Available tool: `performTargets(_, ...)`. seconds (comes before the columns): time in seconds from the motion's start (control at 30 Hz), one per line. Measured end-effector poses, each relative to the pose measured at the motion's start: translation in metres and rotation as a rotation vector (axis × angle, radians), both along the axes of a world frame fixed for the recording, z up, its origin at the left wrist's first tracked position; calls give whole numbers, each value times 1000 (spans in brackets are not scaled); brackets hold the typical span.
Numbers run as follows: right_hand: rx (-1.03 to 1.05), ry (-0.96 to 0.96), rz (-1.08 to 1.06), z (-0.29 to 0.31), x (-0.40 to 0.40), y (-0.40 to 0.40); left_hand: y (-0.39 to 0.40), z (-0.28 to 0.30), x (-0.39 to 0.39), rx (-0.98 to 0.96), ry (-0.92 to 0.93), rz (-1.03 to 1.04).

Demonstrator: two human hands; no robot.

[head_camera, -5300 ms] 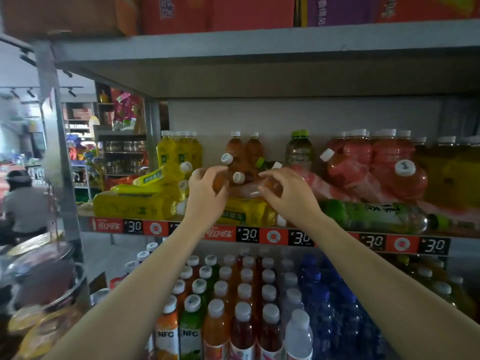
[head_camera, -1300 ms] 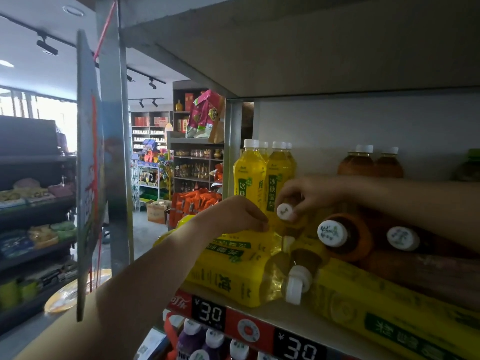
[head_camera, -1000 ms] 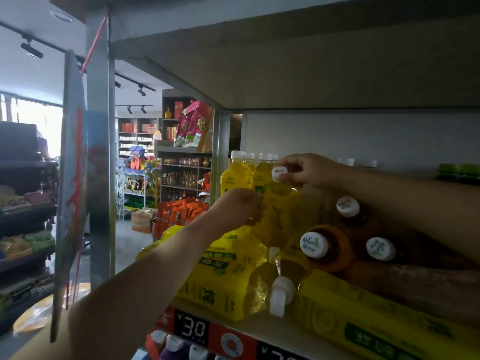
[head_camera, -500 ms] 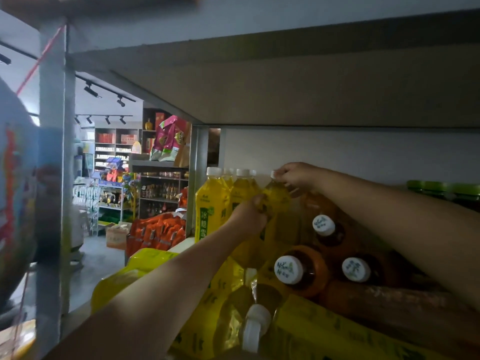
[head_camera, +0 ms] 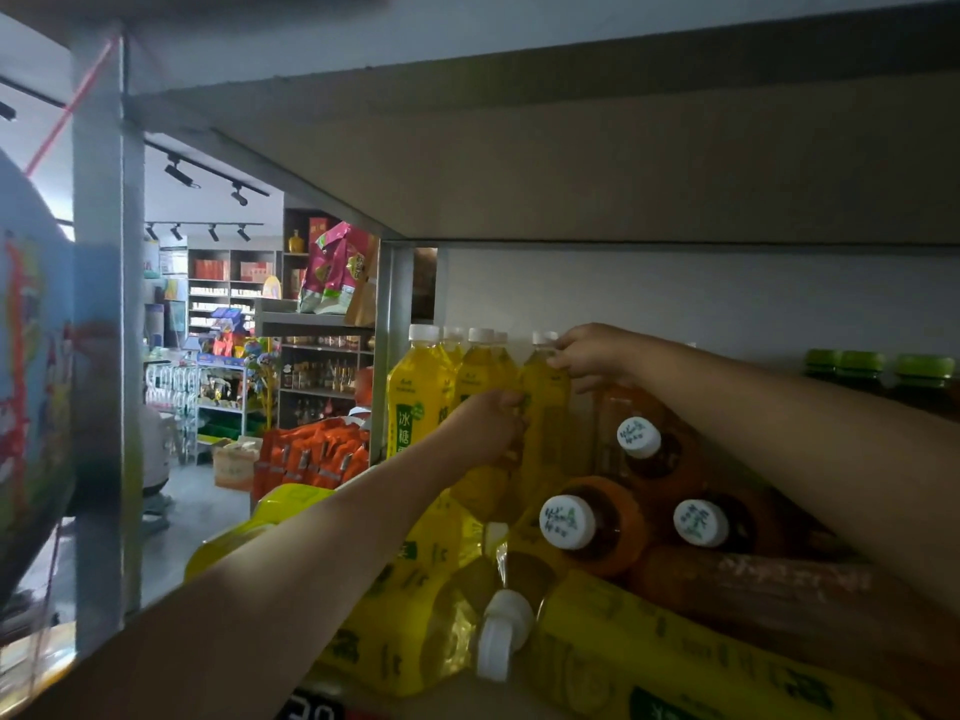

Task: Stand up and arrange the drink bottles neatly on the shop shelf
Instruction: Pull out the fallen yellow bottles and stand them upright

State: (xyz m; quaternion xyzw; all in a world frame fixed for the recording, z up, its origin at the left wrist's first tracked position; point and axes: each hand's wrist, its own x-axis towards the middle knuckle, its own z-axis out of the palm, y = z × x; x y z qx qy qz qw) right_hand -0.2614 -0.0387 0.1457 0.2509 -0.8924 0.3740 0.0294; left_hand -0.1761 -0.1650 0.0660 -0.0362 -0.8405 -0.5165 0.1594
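A yellow drink bottle (head_camera: 545,407) with a white cap stands upright at the back of the shelf, beside a row of upright yellow bottles (head_camera: 415,397). My right hand (head_camera: 592,356) grips its neck just under the cap. My left hand (head_camera: 488,428) holds its body lower down. In front, several yellow bottles (head_camera: 415,615) lie on their sides, caps toward me. Orange-brown tea bottles (head_camera: 597,527) also lie on their sides to the right, caps facing me.
The shelf above (head_camera: 571,163) hangs low over the bottles. A grey upright post (head_camera: 106,356) stands at the left. Green-capped bottles (head_camera: 883,363) stand at the back right. Other shop shelves (head_camera: 234,304) and orange packets (head_camera: 311,454) show beyond the shelf end.
Both hands have lifted the yellow bottle from the lying pile, tipped it upright and set it at the back next to the standing row. My view moved closer and lower.
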Motion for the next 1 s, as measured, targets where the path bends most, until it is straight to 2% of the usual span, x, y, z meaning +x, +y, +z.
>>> performTargets(0.1,3,-37,15,2,8,6,-6,-4,10,-39,-21,-15)
performTargets(0.2,10,-24,21,2,17,14,-14,-10,22,-157,-39,-18)
performTargets(0.33,15,-62,163,-5,34,17,-29,-15,42,-331,-80,-38)
performTargets(0.47,250,-110,395,-16,57,11,-46,-17,58,-504,-77,-19)
performTargets(0.57,428,-112,481,-23,69,-4,-60,-21,68,-566,-100,3)
performTargets(0.77,779,-77,489,-38,68,-32,-85,-29,73,-672,-203,63)
performTargets(0.9,933,-78,459,-46,58,-44,-94,-34,68,-757,-252,116)
performTargets(1.0,1007,-68,445,-54,49,-50,-98,-34,64,-734,-263,110)
